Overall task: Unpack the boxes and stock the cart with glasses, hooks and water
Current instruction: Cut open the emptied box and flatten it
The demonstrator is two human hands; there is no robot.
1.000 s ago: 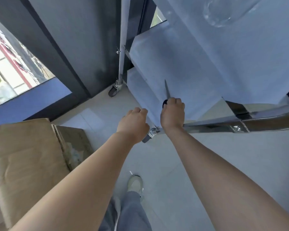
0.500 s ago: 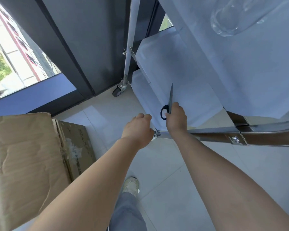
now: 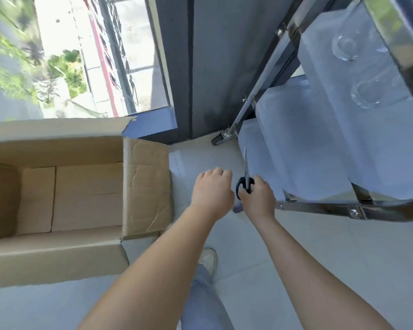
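Beside the cart (image 3: 320,206), on pale floor tiles (image 3: 308,258), I stand with both arms stretched forward. My right hand (image 3: 256,198) grips the black handles of a pair of scissors (image 3: 246,177), blade pointing away from me along the cart's lowest shelf. My left hand (image 3: 211,190) hangs just left of the scissors, fingers curled under, grasping nothing. On the cart's upper shelf, clear glasses (image 3: 367,94) stand on white lining. Left of the cart, well apart, an open cardboard box (image 3: 81,198) rests on the floor. Beyond the cart rises a dark wall (image 3: 212,67), with a window (image 3: 81,55) to its left.
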